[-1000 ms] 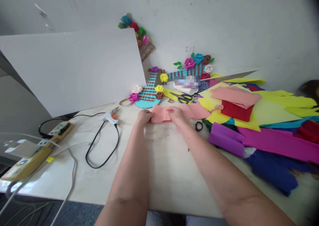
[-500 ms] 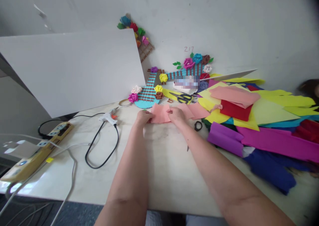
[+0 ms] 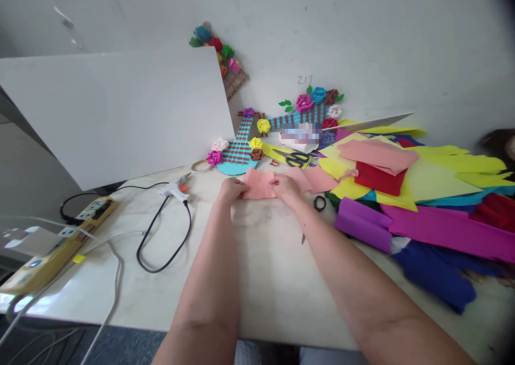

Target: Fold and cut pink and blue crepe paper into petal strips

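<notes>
Well, the salmon-pink paper lies just above the middle of the frame, low over the bench, stretched between the two hands; the left hand pinches its left end and the right hand has fingers closed on it farther right, so the hands are apart from each other yet both clamped on the same piece; I'd say that spacing keeps the short span between them flat and in check.

More pink paper trails out past the right hand towards the heap; whether it is one length with the held part I cannot tell, as the fingers hide the join.

Just beside the right forearm sits a black finger loop, with a dark tip poking out on the forearm's other side; likely small scissors, set down within easy reach; the larger scissors lie beyond the hands on yellow paper.

The coloured sheets are heaped at the right of the frame, probably to leave working room in the centre; the glue gun rests at centre left, near the power strip, presumably because of its cord; behind the hands stands a blue guitar-shaped piece with paper flowers.
</notes>
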